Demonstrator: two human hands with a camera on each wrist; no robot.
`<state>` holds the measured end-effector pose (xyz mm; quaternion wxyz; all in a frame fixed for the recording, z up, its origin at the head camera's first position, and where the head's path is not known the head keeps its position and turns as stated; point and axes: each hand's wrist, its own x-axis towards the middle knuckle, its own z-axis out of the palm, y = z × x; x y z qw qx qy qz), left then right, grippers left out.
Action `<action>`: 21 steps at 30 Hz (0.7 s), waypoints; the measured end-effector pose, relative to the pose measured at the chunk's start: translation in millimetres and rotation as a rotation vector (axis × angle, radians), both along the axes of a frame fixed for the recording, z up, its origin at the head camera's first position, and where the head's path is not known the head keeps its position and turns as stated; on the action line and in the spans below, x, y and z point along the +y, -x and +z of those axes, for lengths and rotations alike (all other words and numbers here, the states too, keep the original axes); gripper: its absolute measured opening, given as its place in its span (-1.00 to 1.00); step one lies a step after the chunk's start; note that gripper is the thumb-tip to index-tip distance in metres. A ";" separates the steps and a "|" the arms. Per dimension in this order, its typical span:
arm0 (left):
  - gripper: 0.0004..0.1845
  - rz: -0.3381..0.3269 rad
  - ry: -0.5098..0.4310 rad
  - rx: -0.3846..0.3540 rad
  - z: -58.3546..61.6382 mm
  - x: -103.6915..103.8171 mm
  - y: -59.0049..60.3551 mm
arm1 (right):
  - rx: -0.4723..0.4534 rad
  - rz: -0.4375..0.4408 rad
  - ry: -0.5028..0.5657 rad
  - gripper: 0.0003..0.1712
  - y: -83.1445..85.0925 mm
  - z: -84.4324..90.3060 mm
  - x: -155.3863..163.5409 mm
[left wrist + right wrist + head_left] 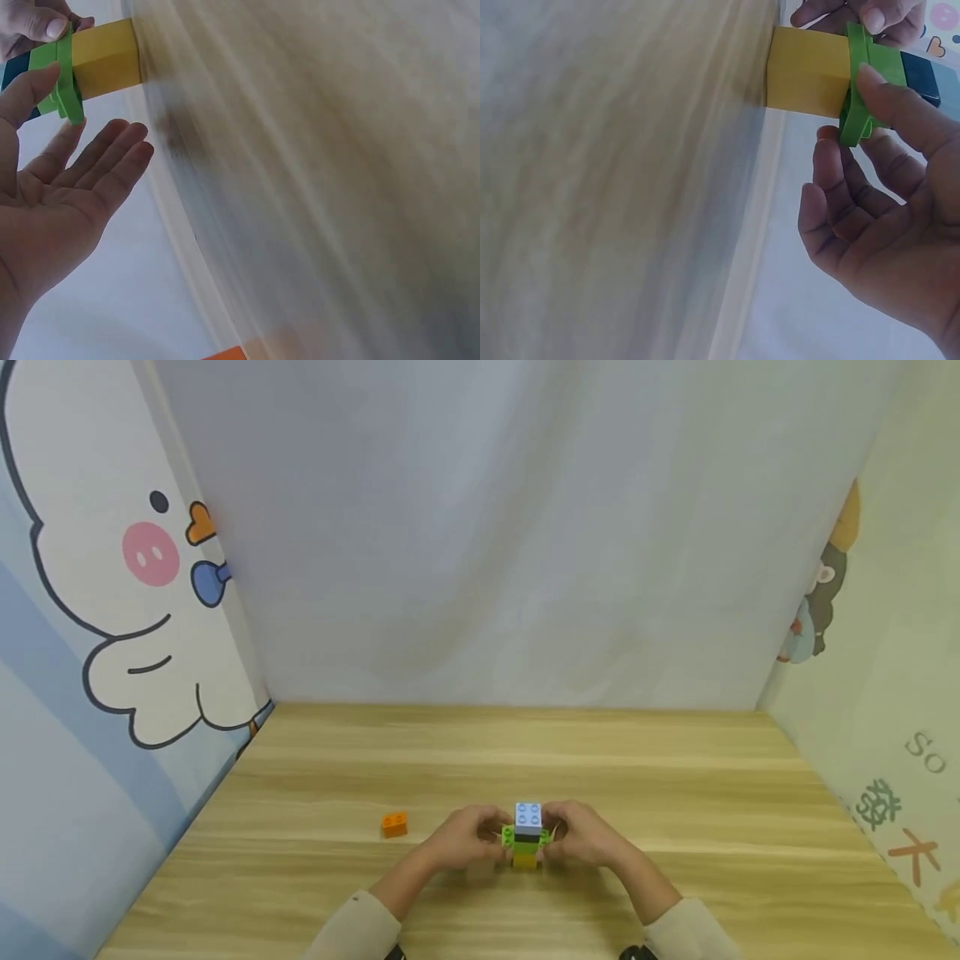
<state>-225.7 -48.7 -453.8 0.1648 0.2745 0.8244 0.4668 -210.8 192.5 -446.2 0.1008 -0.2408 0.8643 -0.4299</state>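
Brick stack (527,837): yellow base, green plate, dark brick, pale blue cap; long axis upright, standing near the front edge of the worktop (675,777), about midway along it. Left hand (467,837) and right hand (579,835) flank it at equal nearness, each grip pinched on the green plate (859,82), remaining fingers loose. Orange brick (393,824): apart, toward the left edge.

Wooden table (675,777), grey backdrop (510,527), cartoon-printed side panels (97,610).
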 end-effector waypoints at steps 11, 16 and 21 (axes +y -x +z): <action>-0.52 0.052 0.052 0.087 1.2 -28.9 -0.3 | 0.001 0.017 -0.019 -0.75 -2.3 2.9 -1.1; -0.53 0.052 0.042 0.117 5.2 -40.9 -0.3 | 0.007 0.019 -0.021 -0.75 -1.4 2.9 -0.9; -0.54 0.041 0.034 0.124 4.7 -50.8 1.1 | 0.008 0.021 -0.022 -0.75 -1.0 3.8 -1.1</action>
